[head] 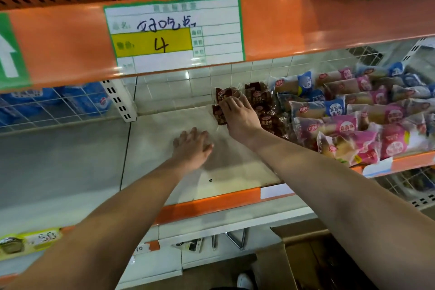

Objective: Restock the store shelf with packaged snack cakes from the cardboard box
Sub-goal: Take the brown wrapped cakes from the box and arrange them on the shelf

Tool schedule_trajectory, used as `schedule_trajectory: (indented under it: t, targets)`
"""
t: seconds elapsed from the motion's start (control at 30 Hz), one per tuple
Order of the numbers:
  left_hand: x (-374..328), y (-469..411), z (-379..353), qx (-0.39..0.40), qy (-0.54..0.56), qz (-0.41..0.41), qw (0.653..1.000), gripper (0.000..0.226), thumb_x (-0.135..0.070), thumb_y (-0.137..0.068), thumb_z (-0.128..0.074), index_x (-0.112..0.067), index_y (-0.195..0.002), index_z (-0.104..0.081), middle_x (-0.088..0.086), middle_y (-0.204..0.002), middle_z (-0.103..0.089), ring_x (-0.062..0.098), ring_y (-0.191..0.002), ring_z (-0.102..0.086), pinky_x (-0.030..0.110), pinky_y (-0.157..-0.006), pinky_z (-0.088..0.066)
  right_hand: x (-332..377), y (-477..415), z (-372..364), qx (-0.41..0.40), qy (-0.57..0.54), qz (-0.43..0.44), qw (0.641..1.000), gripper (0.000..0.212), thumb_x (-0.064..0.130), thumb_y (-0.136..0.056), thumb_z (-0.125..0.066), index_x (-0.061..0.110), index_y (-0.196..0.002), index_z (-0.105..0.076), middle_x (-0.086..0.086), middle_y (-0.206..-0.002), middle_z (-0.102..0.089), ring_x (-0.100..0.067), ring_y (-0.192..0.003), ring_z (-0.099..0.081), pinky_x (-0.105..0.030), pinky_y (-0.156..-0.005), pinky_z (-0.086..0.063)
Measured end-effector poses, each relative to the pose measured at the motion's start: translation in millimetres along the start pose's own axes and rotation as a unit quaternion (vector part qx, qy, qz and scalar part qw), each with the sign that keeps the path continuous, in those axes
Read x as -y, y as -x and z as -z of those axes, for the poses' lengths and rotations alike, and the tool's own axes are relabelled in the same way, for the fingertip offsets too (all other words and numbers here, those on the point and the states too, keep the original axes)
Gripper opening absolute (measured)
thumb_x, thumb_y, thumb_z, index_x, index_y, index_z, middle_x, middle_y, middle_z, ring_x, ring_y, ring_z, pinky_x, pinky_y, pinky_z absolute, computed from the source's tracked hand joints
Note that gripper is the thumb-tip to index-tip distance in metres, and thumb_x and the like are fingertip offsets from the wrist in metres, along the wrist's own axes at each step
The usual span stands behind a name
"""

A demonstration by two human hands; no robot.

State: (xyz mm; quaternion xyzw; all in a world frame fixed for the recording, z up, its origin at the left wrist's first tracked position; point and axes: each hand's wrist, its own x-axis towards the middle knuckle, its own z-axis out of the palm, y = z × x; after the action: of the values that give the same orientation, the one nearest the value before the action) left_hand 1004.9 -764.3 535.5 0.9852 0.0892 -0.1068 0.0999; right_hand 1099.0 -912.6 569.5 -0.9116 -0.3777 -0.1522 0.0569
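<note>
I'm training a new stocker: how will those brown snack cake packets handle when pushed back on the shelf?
Probably light and soft: the brown packets are small clear film wraps under the right hand. Likely slippery, since glossy film lies on the smooth shelf. The loose pile may slump if nudged.
</note>
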Motion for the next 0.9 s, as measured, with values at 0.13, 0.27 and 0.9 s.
schedule_trajectory:
  t: [0.13,0.27,0.9]
  targets:
    - [-1.9,-4.4,-0.8,0.031,-0.041,0.002,0.999,0.064,-0.054,-0.097,-0.026,-0.028,-0.151,-0.004,0.008,-0.159,0.007,0.037,-0.145,0.003,0.055,-0.115,-0.006,-2.0,-13.4,-3.3,0.109,0.018,-0.084,0.99,0.069,0.013,-0.084,-0.063,0.011,-0.145,-0.031,-0.009,-0.145,-0.035,-0.029,-0.141,-0.021,-0.049,-0.119,-0.009]
    - [-3.6,-24.5,14.0,0.115,-0.06,0.014,0.991,0.073,-0.053,-0.096,-0.037,-0.025,-0.152,0.0,0.01,-0.159,0.009,0.04,-0.144,0.002,0.057,-0.115,-0.013,-3.7,-24.6,-3.3,0.149,0.026,-0.15,0.977,0.072,0.025,-0.085,-0.066,0.013,-0.144,-0.027,-0.008,-0.144,-0.034,-0.033,-0.14,-0.021,-0.053,-0.115,-0.017]
    - [-1.2,-26.1,17.3,0.12,-0.046,-0.001,0.992,0.073,-0.055,-0.092,-0.042,-0.025,-0.151,-0.01,0.014,-0.158,-0.001,0.043,-0.143,-0.005,0.055,-0.115,-0.015,-4.2,-20.3,7.4,0.143,0.036,-0.147,0.978,0.087,0.015,-0.084,-0.064,0.027,-0.152,-0.01,-0.01,-0.155,-0.016,-0.035,-0.142,-0.017,-0.059,-0.116,-0.003]
